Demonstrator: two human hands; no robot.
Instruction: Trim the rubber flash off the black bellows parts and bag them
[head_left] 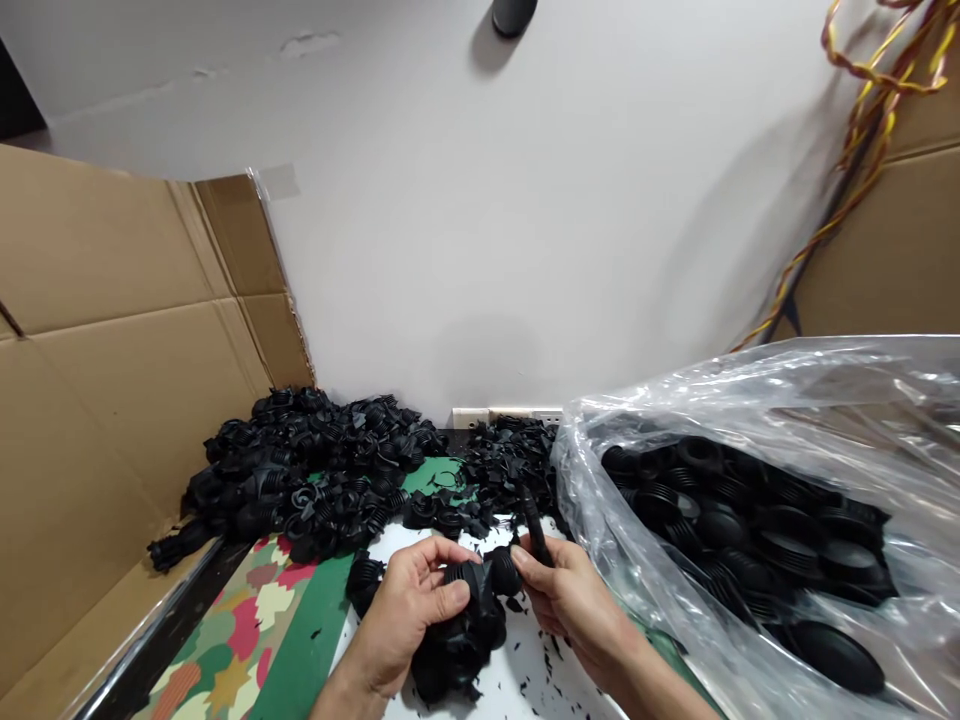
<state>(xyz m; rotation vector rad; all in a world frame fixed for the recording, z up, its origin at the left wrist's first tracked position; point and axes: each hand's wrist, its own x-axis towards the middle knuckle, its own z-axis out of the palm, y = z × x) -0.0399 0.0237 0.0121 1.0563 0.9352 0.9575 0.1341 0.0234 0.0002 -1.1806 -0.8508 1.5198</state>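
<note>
Heaped parts [322,445] lie left of the bag [675,385].

The ribbed part [471,575] was found uniformly black, as was the slim tool [534,525]. The same black was recorded across the left-hand pile [322,470], the scrap heap [510,460] and the bagged pieces [784,540]. The plastic bag [667,400] was clear, with whitish highlights. The white surface [529,680] was speckled with black crumbs. The green strip [307,620] was plain; the adjoining panel [240,620] carried a camouflage pattern of green, red, cream, tan and ochre patches. The cardboard [112,400] was plain brown, the wall [525,230] pale grey, the round fitting [514,16] black. The cord [825,231] combined twisted yellow and reddish-brown strands.
</note>
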